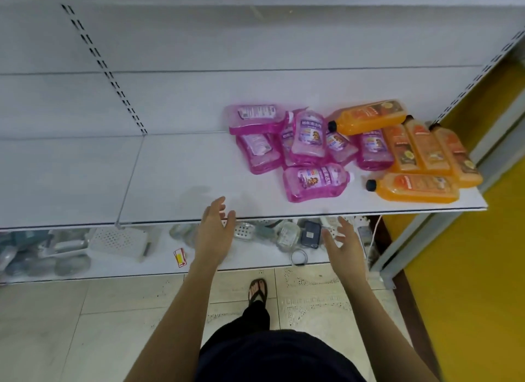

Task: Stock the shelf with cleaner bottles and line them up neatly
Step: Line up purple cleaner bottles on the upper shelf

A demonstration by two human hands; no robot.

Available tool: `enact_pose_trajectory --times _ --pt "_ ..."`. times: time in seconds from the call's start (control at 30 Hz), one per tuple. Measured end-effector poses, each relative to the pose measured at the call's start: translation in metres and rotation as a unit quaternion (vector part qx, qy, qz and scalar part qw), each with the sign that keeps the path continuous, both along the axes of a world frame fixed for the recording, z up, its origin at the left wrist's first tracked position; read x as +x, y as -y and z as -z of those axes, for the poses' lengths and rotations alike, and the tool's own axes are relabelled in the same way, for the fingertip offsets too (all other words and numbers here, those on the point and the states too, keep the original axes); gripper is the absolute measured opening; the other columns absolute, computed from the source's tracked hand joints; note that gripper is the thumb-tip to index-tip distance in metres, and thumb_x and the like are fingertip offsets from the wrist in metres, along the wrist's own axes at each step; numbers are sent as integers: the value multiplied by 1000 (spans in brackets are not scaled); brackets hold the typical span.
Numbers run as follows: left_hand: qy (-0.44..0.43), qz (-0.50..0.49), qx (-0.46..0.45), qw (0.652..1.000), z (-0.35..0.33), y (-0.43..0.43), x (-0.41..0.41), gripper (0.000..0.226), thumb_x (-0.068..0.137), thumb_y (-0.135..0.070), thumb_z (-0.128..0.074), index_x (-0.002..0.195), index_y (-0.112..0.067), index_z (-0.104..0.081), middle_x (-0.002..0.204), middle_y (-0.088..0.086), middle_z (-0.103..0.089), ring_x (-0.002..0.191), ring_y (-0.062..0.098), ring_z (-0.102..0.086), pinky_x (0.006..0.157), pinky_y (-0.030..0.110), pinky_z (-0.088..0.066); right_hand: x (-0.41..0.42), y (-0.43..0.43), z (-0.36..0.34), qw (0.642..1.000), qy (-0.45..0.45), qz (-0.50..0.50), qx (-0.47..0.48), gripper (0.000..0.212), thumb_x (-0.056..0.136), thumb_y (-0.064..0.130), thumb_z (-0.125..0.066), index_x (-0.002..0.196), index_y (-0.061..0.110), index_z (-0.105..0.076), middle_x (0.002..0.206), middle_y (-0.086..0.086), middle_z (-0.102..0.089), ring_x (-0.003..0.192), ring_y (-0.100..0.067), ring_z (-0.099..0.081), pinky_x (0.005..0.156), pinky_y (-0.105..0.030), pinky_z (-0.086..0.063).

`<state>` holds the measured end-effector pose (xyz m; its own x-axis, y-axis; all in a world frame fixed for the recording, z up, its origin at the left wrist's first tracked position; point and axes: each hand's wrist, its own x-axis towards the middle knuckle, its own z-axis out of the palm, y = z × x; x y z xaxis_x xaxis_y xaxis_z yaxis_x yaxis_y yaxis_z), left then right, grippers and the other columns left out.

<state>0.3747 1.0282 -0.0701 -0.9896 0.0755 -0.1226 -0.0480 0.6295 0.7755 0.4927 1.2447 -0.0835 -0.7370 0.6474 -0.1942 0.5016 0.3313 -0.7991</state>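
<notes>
Left hand [214,228] and right hand [342,239], fingers spread and empty, hover at the front edge of the shelf [170,168]; toward its right end pink bottles [308,137] and orange bottles [417,151] lie heaped, so lining-up seems unstarted: next, grasp one and stand it upright.

1 head view, down onto shelf [184,168]
</notes>
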Motion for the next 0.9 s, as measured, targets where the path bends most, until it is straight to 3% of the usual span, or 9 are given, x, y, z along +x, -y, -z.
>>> enact_pose_trajectory --times 0.13,0.23,0.33,0.4,0.47,0.57,0.67,0.8,0.9 --pt "3 18 12 1000 -3 -23 -52 50 94 -19 -50 141 -11 -33 137 14 -41 114 25 -53 93 31 -41 -50 -8 -10 999 -13 34 -12 62 89 32 -59 143 20 -30 138 -12 -42 113 -24 -51 90 -37 -44" --pt "-47 52 -11 997 -11 -39 -85 54 92 -12 -52 141 -5 -31 140 18 -32 124 30 -44 101 31 -35 -78 -8 -15 996 -28 74 -49 74 86 31 -63 146 22 -21 140 -16 -35 116 -27 -47 94 -40 -41" --pt "-131 83 -7 988 -29 -61 -118 46 90 -9 -54 134 -2 -42 133 19 -41 122 30 -44 99 24 -33 -100 -8 -17 989 -14 110 -101 86 85 34 -65 149 20 -10 143 -18 -30 126 -30 -36 100 -39 -33" --pt "-139 124 -9 982 -39 -85 -135 40 92 -15 -54 130 -5 -47 125 17 -51 114 30 -49 94 30 -38 -110 -7 -17 983 -5 131 -126 89 83 34 -67 149 20 -8 144 -18 -27 128 -34 -33 99 -41 -32" --pt "-96 181 -11 979 -44 -113 -145 41 93 -27 -52 129 -8 -47 121 14 -58 111 29 -53 94 38 -44 -119 -5 -16 978 1 154 -138 94 81 32 -69 149 20 -5 143 -21 -23 126 -37 -34 98 -40 -34" --pt "16 221 -45 974 -40 -155 -145 62 91 -49 -48 137 -10 -35 130 15 -53 116 32 -53 96 49 -45 -129 1 -12 978 20 169 -123 102 78 33 -73 148 16 0 143 -23 -16 128 -40 -31 101 -41 -35" --pt "72 207 -83 972 -30 -180 -139 80 86 -59 -48 141 -4 -27 139 19 -42 124 36 -46 95 47 -42 -136 4 -8 982 47 162 -84 109 76 40 -72 148 13 4 147 -23 -11 133 -42 -23 107 -50 -29" --pt "169 160 54 971 -30 -187 -145 50 85 -45 -61 111 -5 -51 117 11 -60 97 26 -61 83 36 -49 -136 -7 -8 986 57 127 -91 112 74 35 -76 148 14 6 148 -23 -9 134 -43 -21 110 -52 -26" --pt "205 158 127 958 -37 -174 -139 36 86 -33 -64 109 -5 -61 93 6 -65 81 20 -62 71 33 -52 -125 -21 -8 988 62 93 -106 112 74 30 -77 147 14 6 148 -24 -9 134 -41 -20 110 -49 -26"
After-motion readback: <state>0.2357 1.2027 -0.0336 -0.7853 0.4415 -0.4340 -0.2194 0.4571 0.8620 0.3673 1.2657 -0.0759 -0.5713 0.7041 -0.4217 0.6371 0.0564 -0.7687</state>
